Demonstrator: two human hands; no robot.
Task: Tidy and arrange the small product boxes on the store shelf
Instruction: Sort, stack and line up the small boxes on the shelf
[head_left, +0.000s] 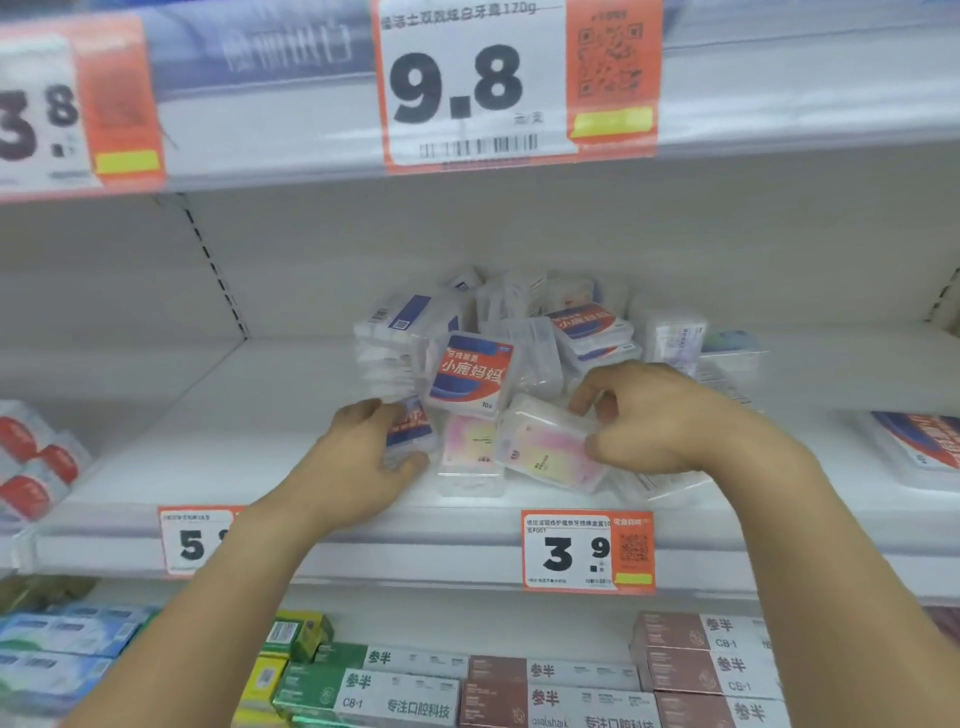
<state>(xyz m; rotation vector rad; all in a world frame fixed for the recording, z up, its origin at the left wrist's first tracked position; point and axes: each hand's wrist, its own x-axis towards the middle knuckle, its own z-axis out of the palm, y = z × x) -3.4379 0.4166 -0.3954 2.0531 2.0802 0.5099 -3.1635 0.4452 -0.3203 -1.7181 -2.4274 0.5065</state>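
Observation:
A jumbled heap of small clear plastic boxes (524, 332) sits in the middle of the white shelf (249, 457). One red-and-blue labelled box (470, 374) leans upright at the front of the heap. My left hand (358, 457) is closed around a similar red-and-blue box (410, 426) at the heap's left front. My right hand (670, 415) grips a tilted pink-and-yellow box (545, 447) by its right end. A second pink-and-yellow box (467, 457) lies flat between the two hands.
Red-and-white packs (36, 462) lie at the shelf's left end, and another red-and-blue box (919, 447) at its right. Price tags (587, 551) hang on the shelf's front rail. Toothpaste cartons (545, 686) fill the shelf below. An upper shelf edge (779, 93) overhangs above.

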